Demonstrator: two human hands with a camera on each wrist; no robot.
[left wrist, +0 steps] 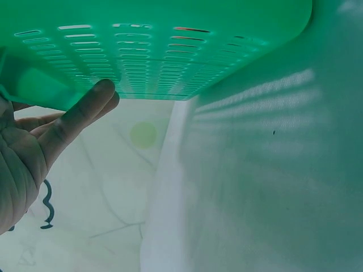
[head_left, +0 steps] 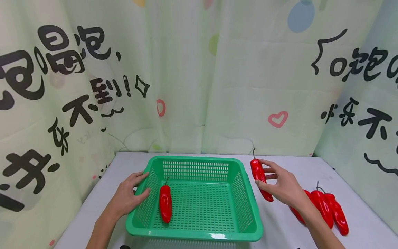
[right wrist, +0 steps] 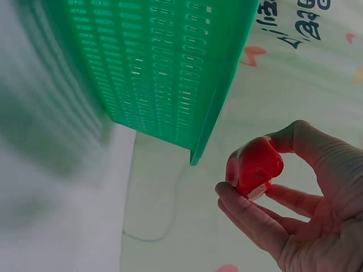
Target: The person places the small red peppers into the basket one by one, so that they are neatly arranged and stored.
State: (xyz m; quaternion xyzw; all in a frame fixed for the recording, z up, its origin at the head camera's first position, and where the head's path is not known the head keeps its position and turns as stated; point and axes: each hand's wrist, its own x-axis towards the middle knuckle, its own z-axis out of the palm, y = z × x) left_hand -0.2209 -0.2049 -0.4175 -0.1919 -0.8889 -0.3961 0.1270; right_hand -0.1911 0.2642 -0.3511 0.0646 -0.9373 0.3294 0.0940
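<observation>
In the head view my left hand [head_left: 129,197] is at the left rim of a green plastic basket [head_left: 199,235]. Its thumb and fingers are fairly straight, and they lie at the rim; in the left wrist view the hand [left wrist: 39,141] shows beside the slotted outer wall. One red chili pepper [head_left: 165,204] lies inside the basket, towards its left side. Right of the basket, my right hand [head_left: 283,185] pinches another red chili pepper [head_left: 257,170] between thumb and fingers, stem up. The right wrist view shows that pepper [right wrist: 255,164] end-on, apart from the basket.
Several more red chili peppers [head_left: 337,212] lie together on the white table [head_left: 280,224] at the right, partly behind my right forearm. A pale printed curtain [head_left: 186,69] hangs behind the table and at both sides.
</observation>
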